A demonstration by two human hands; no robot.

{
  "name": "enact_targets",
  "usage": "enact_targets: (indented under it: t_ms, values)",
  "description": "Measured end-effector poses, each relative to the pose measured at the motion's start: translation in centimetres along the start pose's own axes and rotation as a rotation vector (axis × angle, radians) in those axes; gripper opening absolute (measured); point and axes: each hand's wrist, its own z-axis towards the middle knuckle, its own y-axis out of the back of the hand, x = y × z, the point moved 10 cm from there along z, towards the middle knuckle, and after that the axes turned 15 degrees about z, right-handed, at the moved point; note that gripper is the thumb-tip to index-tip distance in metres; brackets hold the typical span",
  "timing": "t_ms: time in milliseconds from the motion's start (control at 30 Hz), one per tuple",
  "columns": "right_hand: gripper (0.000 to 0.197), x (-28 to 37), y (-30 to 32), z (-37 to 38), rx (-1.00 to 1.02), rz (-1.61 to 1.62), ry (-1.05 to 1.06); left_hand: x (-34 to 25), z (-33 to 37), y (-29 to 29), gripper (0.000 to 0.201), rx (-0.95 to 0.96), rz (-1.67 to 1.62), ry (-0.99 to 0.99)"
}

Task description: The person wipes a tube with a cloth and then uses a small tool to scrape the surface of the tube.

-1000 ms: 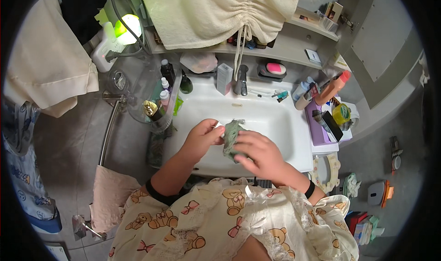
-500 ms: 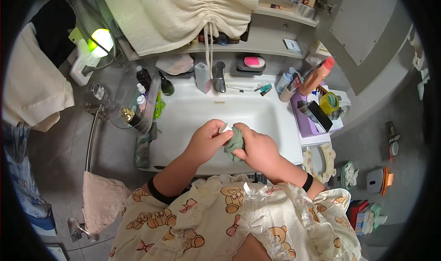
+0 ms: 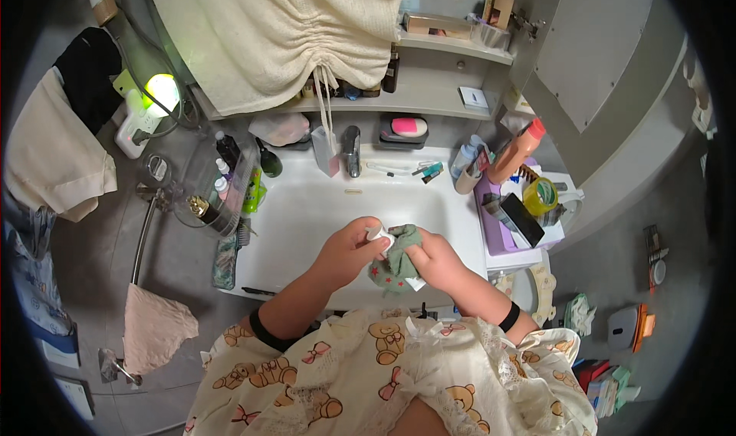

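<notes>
Above the white sink [image 3: 284,213], my left hand [image 3: 346,250] is closed around a small white object [image 3: 380,237], rounded and partly covered by my fingers; its exact kind I cannot make out. My right hand [image 3: 437,259] pinches a grey-green cloth [image 3: 402,256] right beside it. The cloth hangs loosely, with small red stars on its lower part and a white tag-like corner near my right fingers. Cloth and white object appear to touch between my hands. Behind them stands the dark metal faucet [image 3: 352,152].
A clear shelf with bottles [image 3: 227,167] lies left of the basin. On the right are a purple box [image 3: 494,225], a phone [image 3: 523,220], yellow tape [image 3: 540,197] and an orange bottle [image 3: 518,151]. A soap dish [image 3: 404,131] and a cream curtain [image 3: 284,37] are at the back.
The cloth, bunched up before, has opened out and hangs lower, showing red stars and a white corner. My right hand has drawn slightly away from the left. The view has shifted a little.
</notes>
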Motion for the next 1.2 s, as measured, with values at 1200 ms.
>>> enact_targets:
  t_ms: [1200]
  values:
    - [0.042, 0.2, 0.5, 0.7, -0.109, 0.557, 0.041, -2.3, -1.3, 0.3, 0.017, -0.071, 0.37, 0.001]
